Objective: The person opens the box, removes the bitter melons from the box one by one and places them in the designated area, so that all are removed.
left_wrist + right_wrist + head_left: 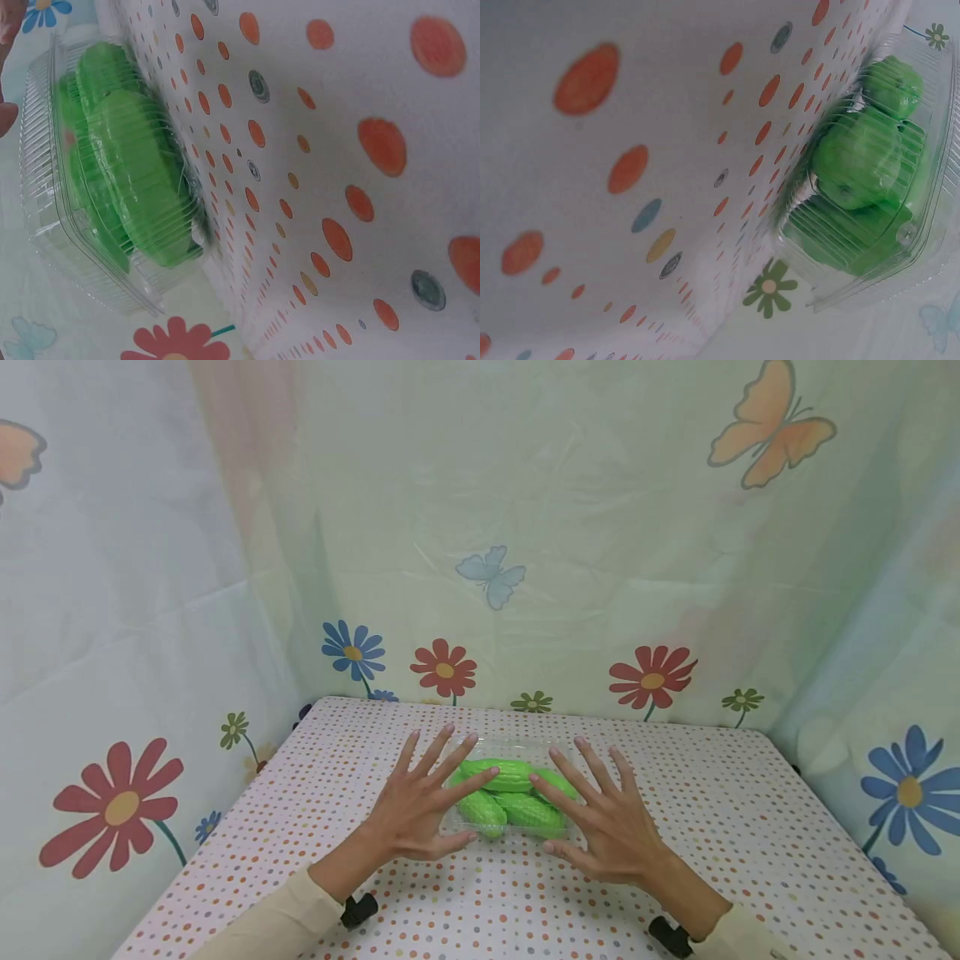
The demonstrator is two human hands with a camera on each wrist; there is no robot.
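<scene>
A clear plastic clamshell box (517, 748) stands on the table in the head view, holding several bright green, cucumber-like vegetables (498, 775). Its ribbed wall (37, 172) and clear lid rise around the green pieces (142, 172) in the left wrist view. The left hand (416, 810) spreads its fingers over the box's left side, and the right hand (618, 827) does likewise over the right side. Nothing is gripped by either. In the right wrist view, rounded green ends (859, 161) show through the transparent plastic (821, 289).
A dotted cloth (480, 910) covers the table. Curtains with printed flowers and butterflies (491, 577) surround it at the back and both sides. Each wrist carries a small black camera, such as the left one (360, 912), below the beige sleeve cuffs.
</scene>
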